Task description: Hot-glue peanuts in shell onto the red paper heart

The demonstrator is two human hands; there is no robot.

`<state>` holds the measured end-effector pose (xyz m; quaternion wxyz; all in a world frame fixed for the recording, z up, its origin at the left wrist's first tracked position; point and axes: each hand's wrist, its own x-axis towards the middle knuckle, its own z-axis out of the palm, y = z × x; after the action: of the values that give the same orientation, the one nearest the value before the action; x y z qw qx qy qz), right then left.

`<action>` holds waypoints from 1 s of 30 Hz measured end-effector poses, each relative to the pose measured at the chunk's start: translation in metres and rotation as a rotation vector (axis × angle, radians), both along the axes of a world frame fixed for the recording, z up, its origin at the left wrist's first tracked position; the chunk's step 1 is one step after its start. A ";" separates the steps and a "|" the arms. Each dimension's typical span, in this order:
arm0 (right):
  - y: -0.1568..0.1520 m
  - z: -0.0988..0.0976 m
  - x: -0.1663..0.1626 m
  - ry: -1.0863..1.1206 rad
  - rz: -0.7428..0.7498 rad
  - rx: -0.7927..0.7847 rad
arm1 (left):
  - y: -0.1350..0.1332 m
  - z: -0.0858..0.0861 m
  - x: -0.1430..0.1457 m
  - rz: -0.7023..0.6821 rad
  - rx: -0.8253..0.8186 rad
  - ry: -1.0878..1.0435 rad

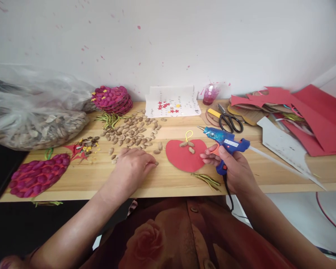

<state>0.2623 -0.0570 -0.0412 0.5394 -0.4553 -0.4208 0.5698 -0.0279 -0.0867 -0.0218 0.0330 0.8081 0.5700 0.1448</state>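
My right hand (235,166) is wrapped around a blue hot glue gun (221,139), its nozzle pointing left and a glue stick jutting from the back. My left hand (136,166) is closed in a pinch beside the loose peanuts; a small tip of a peanut (156,163) shows at its fingertips. Between the hands lies a red apple-shaped paper cutout (179,158) with a yellow loop at its top. Three peanuts (191,145) sit on its upper part. A bundle of green strings (206,180) rests just below the cutout.
Many peanuts (128,132) spread behind my left hand. At left are a plastic bag (39,127) and a purple-covered cutout (39,175), with a similar stack (112,100) behind. Scissors (231,121), a cup (211,95) and red paper (322,119) stand right; a paper sheet (190,97) lies at the wall.
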 end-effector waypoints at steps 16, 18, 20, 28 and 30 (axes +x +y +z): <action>-0.034 0.009 0.006 -0.163 0.184 0.053 | 0.002 0.001 -0.001 0.021 -0.089 -0.114; -0.038 0.012 0.008 -0.188 0.216 0.053 | 0.000 0.003 0.001 0.087 -0.175 -0.288; -0.042 0.016 0.009 -0.236 0.246 0.049 | -0.002 0.006 0.004 0.144 -0.356 -0.559; -0.060 0.037 0.009 -0.392 0.414 0.141 | -0.006 0.007 0.023 0.205 -0.923 -1.496; -0.062 0.038 0.008 -0.447 0.416 0.180 | -0.007 0.007 0.027 0.183 -0.978 -1.528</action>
<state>0.2708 -0.1189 -0.0029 0.3437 -0.4239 -0.6617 0.5141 -0.0010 -0.0940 -0.0153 0.7290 0.3395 0.4528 0.3851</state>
